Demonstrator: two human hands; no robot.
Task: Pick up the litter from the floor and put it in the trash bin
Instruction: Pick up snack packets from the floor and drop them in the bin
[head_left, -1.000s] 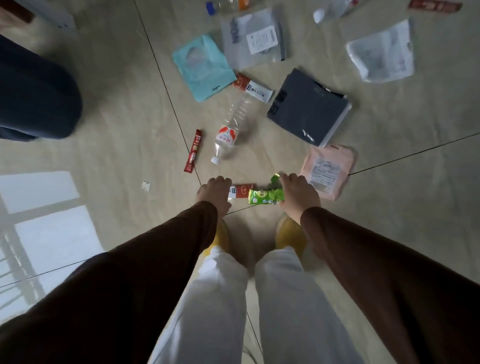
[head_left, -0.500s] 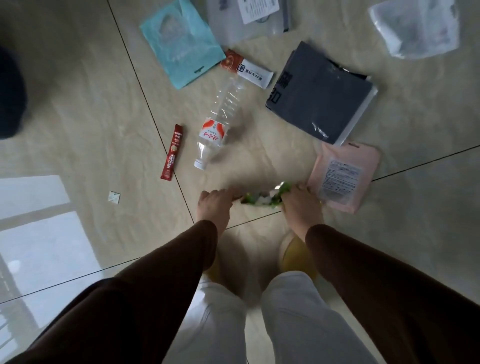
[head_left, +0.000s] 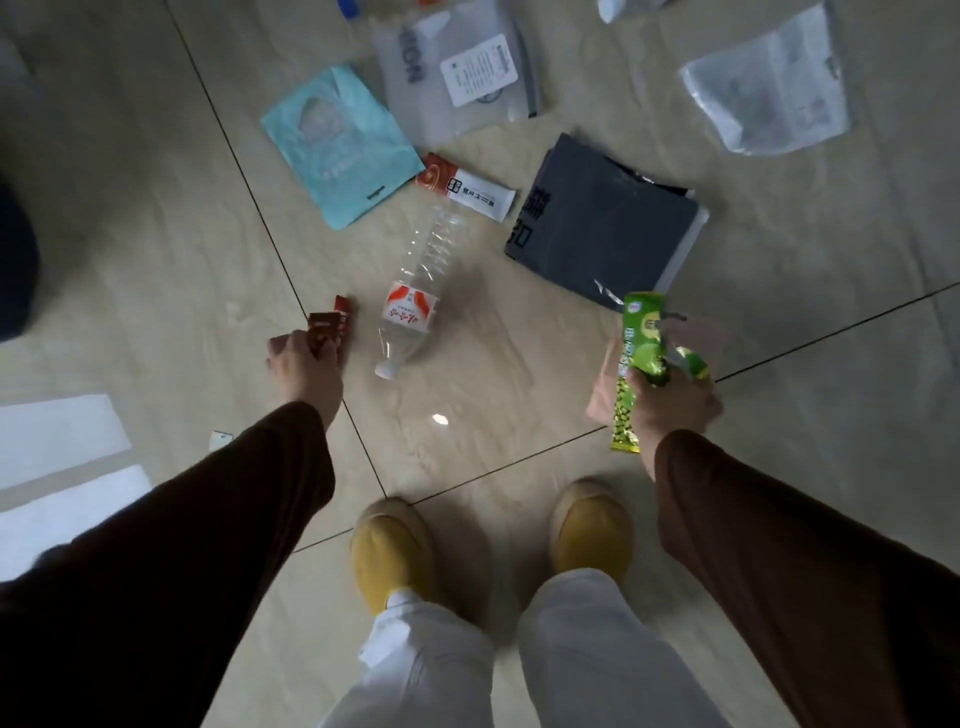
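Note:
My left hand is closed around a small red-brown wrapper, low over the floor. Just behind it a red stick sachet lies on the tile, mostly hidden by the wrapper. My right hand grips green snack wrappers, held above a pink pouch that it largely covers. Between the hands lies a clear plastic bottle with a red and white label. No trash bin shows in this view.
Further litter lies beyond: a teal pouch, a red-white sachet, a dark grey mailer bag, a frosted labelled bag, a clear bag. A white scrap sits left. A dark blue shape is at the left edge.
Both hands rose from the floor with the wrappers and moved apart: the left hand went left to the red stick sachet, the right hand lifted the green wrappers to the right.

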